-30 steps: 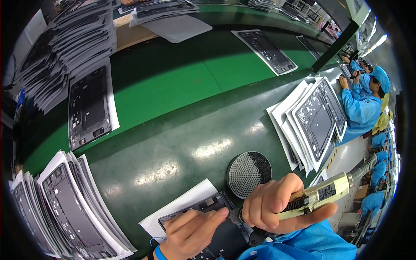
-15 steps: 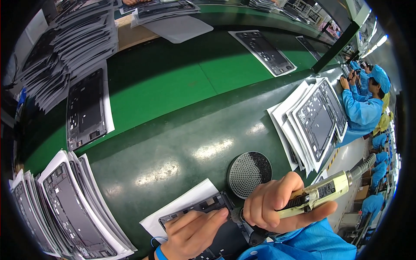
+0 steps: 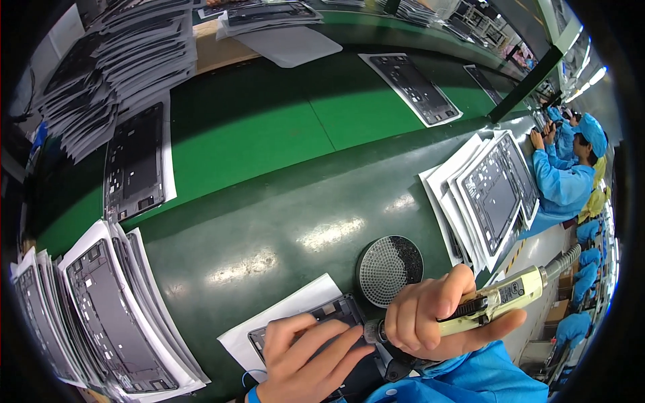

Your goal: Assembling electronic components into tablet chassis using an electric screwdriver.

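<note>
My right hand (image 3: 430, 312) is wrapped round a pale yellow-green electric screwdriver (image 3: 514, 295), its cable leading off to the upper right. The dark nose of the tool points left, toward my left hand (image 3: 309, 359). That hand hovers over a dark tablet housing (image 3: 344, 306), fingers stretched and tips slightly apart beside the screwdriver's nose. Whether a tiny screw sits at the tip, I cannot make out. Under the housing lies a white sheet (image 3: 295, 305). Just beyond my right hand stands a round perforated dish (image 3: 383, 272) with many small black screws on its right side.
Stacked housings with white sheets stand at the left (image 3: 121, 316) and right (image 3: 487, 195). Across the green belt (image 3: 269, 141) lie single housings; a tall pile (image 3: 144, 60) rises at the far left. A dark post (image 3: 527, 84) and workers in blue (image 3: 564, 168) are at the right.
My left hand has shifted slightly right, its fingertips parting from being close together. The screwdriver stays in my right hand, almost in place. The whole view has tilted slightly.
</note>
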Available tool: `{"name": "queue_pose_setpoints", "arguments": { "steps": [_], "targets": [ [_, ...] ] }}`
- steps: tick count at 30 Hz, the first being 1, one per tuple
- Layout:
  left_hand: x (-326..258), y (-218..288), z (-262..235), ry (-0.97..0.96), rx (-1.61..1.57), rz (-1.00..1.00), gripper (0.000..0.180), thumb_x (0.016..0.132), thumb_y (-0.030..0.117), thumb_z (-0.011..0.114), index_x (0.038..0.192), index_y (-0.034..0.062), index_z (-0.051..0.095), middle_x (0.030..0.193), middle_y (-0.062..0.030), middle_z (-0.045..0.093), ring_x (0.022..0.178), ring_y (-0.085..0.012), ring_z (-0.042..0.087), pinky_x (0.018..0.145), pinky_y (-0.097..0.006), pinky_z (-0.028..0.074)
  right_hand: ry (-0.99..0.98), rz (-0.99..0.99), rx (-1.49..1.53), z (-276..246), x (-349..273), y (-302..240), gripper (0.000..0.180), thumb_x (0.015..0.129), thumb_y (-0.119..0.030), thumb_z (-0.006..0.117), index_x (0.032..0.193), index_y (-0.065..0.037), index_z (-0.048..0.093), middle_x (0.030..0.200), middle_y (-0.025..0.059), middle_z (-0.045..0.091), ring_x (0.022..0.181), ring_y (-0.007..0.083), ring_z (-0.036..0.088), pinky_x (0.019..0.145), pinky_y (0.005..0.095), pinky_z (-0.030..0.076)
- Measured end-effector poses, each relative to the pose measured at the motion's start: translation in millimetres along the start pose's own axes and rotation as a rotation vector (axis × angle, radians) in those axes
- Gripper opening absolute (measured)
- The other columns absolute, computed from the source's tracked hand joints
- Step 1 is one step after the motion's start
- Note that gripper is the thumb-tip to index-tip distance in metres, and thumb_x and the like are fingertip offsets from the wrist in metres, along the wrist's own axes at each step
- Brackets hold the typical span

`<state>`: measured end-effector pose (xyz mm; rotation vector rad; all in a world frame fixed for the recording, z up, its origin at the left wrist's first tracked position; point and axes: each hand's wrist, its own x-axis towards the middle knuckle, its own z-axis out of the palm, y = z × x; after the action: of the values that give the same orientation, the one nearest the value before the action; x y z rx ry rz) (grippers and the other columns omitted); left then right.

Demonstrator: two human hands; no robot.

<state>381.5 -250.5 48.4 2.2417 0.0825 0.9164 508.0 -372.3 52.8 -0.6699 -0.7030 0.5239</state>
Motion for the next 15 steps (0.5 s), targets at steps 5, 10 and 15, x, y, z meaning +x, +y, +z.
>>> {"name": "queue_pose_setpoints", "arguments": {
  "steps": [5, 10, 15],
  "targets": [
    [-1, 6, 14, 0.024, 0.102, 0.054, 0.018, 0.069, 0.012, 0.079, 0.084, 0.0039, 0.074, 0.085, -0.0042, 0.070, 0.084, -0.0231, 0.064, 0.080, -0.038, 0.047, 0.001, -0.029, -0.013, -2, 0, -8, 0.078, 0.091, -0.080, 0.041, 0.103, -0.003, 0.050, 0.056, 0.0035, 0.050, 0.040, 0.0152, 0.044, 0.038, 0.0311, 0.036],
    [-42, 36, 18, -0.069, -0.312, -0.602, 0.011, 0.085, 0.010, 0.076, 0.089, 0.0019, 0.070, 0.084, -0.0038, 0.066, 0.079, -0.0175, 0.061, 0.076, -0.031, 0.047, 0.024, -0.055, 0.044, -2, 3, -12, 0.077, 0.094, -0.078, 0.036, 0.108, -0.004, 0.049, 0.055, 0.0026, 0.048, 0.044, 0.0166, 0.045, 0.045, 0.0338, 0.040],
    [-57, 25, 62, 0.141, -1.544, -1.210, 0.011, 0.098, 0.005, 0.061, 0.097, -0.0037, 0.067, 0.091, -0.0066, 0.064, 0.078, -0.0147, 0.053, 0.075, -0.029, 0.044, 0.014, -0.054, 0.033, -1, 5, -20, 0.076, 0.095, -0.078, 0.035, 0.109, -0.004, 0.049, 0.056, 0.0027, 0.048, 0.045, 0.0169, 0.046, 0.045, 0.0340, 0.039]
  ]
}}
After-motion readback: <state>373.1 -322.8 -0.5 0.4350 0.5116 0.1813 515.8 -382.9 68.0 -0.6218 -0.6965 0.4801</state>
